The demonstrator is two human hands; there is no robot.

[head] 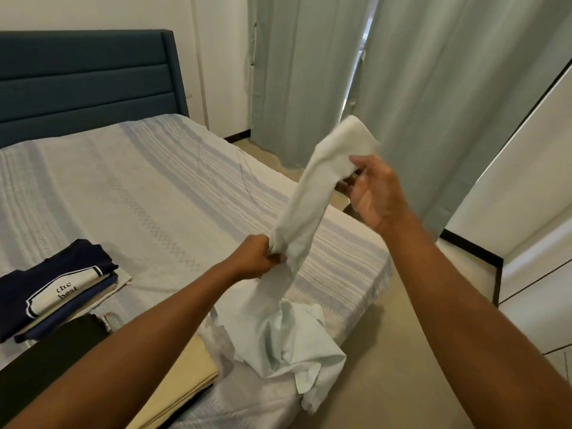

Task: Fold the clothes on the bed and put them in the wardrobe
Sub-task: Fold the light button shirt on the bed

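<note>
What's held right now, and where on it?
The pale garment: left hand grips its stretched part low down, right hand holds it near the raised end.

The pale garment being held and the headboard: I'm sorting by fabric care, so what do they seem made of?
The pale garment looks like thin woven cloth, perhaps cotton or a blend, matte: it bunches into soft creases where the left hand grips it and hangs limp. The headboard looks padded and upholstered in dark teal fabric, matte, with horizontal channels; fibre cannot be told.
</note>
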